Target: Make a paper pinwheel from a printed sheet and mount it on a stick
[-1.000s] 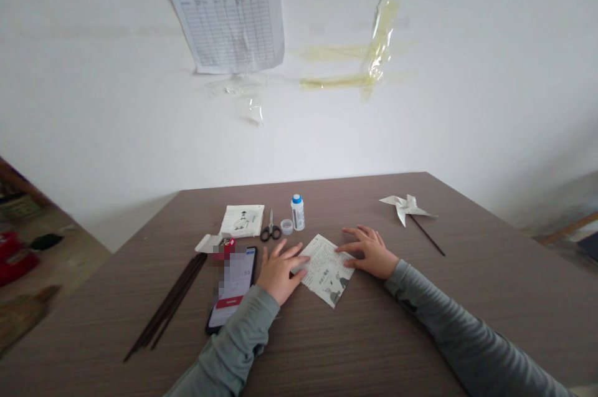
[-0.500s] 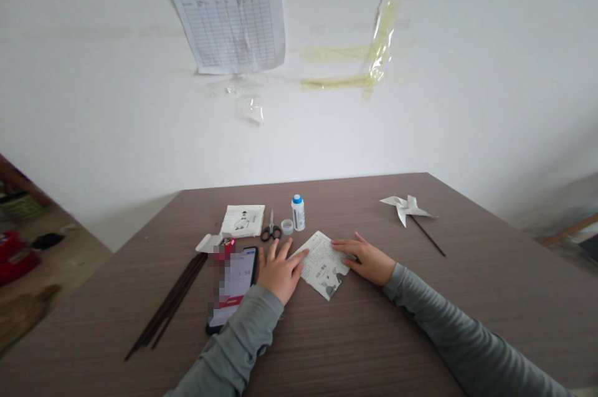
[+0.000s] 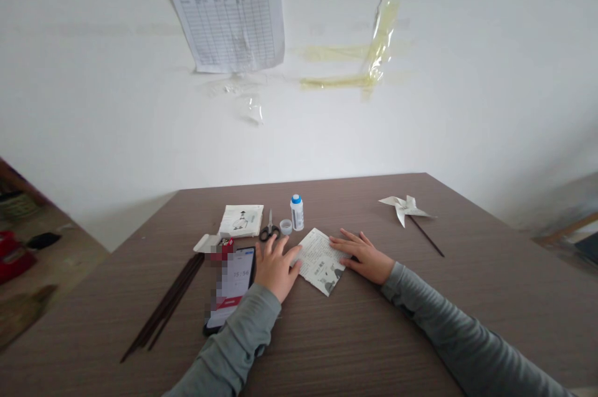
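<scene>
A square sheet of printed paper [image 3: 321, 263] lies on the table with one corner toward me. My left hand [image 3: 276, 267] rests at its left edge, fingers spread. On the paper's right side lie the fingertips of my right hand [image 3: 365, 258], its fingers stretched out. Just beyond my left hand are black-handled scissors [image 3: 270, 230] and a small clear cup [image 3: 285, 227]. A white bottle with a blue cap [image 3: 297, 213] stands beside the cup. Left of my left forearm lies a phone [image 3: 233, 285], its screen lit.
A stack of printed paper squares [image 3: 242, 221] sits at the back left. Near it are a red and white packet [image 3: 220, 247] and several dark thin sticks [image 3: 166, 303]. A paper pinwheel on a stick [image 3: 406, 207] lies at the right. A wall rises behind the table [image 3: 327, 347].
My left hand has shifted slightly, its index finger drawn back toward the paper's left edge. The right hand's fingers have spread a little more. The view has moved slightly.
</scene>
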`<action>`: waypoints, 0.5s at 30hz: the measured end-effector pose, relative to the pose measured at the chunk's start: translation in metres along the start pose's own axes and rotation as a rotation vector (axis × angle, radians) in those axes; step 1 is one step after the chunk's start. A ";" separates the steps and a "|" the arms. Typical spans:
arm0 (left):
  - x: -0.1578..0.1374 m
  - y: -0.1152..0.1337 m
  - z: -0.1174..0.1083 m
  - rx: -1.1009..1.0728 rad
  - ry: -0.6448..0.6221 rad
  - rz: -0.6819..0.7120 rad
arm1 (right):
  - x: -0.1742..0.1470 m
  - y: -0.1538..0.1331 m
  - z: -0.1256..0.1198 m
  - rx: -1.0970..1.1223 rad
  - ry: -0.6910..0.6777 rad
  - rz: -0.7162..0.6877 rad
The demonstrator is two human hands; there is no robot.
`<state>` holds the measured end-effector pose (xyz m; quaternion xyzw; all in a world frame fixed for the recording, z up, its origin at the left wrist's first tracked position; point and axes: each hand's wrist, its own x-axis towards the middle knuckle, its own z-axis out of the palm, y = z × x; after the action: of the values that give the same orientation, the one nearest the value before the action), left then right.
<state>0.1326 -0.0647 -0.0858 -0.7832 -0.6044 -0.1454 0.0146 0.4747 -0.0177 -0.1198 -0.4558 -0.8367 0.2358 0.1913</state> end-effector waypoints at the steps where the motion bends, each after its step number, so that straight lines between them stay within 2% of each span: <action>1: 0.002 -0.001 -0.003 0.001 0.021 -0.011 | 0.000 -0.002 -0.001 0.004 0.002 -0.004; 7: 0.019 -0.015 -0.028 0.034 0.111 -0.134 | -0.001 -0.011 -0.008 0.008 0.080 -0.042; 10: 0.025 -0.025 -0.039 0.083 0.096 -0.221 | -0.002 -0.010 -0.007 0.008 0.129 -0.059; 15: 0.026 -0.033 -0.045 0.162 0.028 -0.282 | -0.002 -0.005 -0.004 0.009 0.233 -0.085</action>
<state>0.0979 -0.0401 -0.0409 -0.6847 -0.7178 -0.1075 0.0657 0.4748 -0.0210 -0.1142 -0.4433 -0.8263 0.1769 0.2991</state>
